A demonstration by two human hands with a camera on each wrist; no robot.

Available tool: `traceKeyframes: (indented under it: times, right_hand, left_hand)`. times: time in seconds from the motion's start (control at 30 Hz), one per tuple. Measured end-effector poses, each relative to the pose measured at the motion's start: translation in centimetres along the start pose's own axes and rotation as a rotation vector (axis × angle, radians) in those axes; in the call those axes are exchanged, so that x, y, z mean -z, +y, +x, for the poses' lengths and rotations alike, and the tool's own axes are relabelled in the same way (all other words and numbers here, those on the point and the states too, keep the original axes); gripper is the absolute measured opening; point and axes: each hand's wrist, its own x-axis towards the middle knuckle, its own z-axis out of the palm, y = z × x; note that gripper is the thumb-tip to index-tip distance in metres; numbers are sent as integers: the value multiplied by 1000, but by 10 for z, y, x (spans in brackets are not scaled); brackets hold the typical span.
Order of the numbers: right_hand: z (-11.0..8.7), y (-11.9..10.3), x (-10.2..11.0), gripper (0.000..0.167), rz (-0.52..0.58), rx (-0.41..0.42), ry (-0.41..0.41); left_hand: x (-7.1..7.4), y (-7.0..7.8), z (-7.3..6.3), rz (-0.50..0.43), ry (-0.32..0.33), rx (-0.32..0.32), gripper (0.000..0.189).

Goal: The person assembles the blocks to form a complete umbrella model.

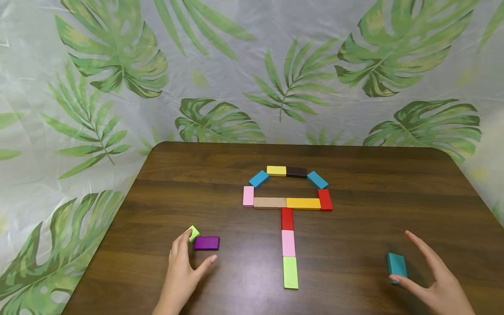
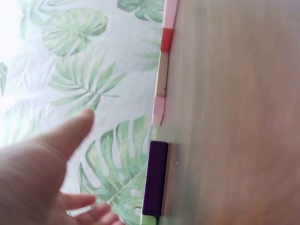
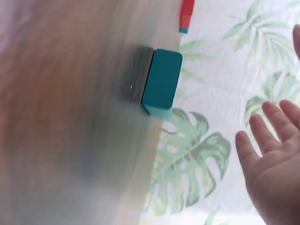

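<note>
My left hand [image 1: 181, 267] hovers at the left with thumb and fingers apart. Its fingertips overlap a lime green block [image 1: 194, 233] in the head view, and a purple block [image 1: 207, 243] lies between fingers and thumb. In the left wrist view the purple block [image 2: 155, 178] rests on the tabletop, beyond the spread thumb. On the right, a teal block [image 1: 397, 265] lies by itself. My right hand [image 1: 441, 280] is beside it, fingers spread, its thumb tip overlapping the block's near edge. The right wrist view shows the teal block [image 3: 162, 79] apart from the raised fingers [image 3: 265, 136].
Mid-table, several flat blocks form an umbrella-like outline: an arch topped by a yellow block [image 1: 276, 171] and a black block [image 1: 296, 172], a base with a tan block [image 1: 269, 202], and a stem ending in a lime block [image 1: 290, 273]. A leaf-printed cloth [image 1: 220, 65] hangs behind the wooden table [image 1: 354, 236].
</note>
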Motion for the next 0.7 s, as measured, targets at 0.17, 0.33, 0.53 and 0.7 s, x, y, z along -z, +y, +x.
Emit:
traceKeyframes:
  times: [0.17,0.33,0.53,0.7]
  right_hand:
    - [-7,9,2,101,-1,-27,-26]
    - [-15,21,2,97,-4,-86,-90]
    - [-24,40,0,94,-4,-135,-151]
    - [-29,53,-2,91,12,-186,-211]
  left_hand:
    - [-3,-1,-5,2,-22,50,83]
    - [-3,-3,-6,22,-67,94,84]
    - [-5,-4,-5,25,-104,105,83]
    - [-9,-4,-4,33,-103,83,82]
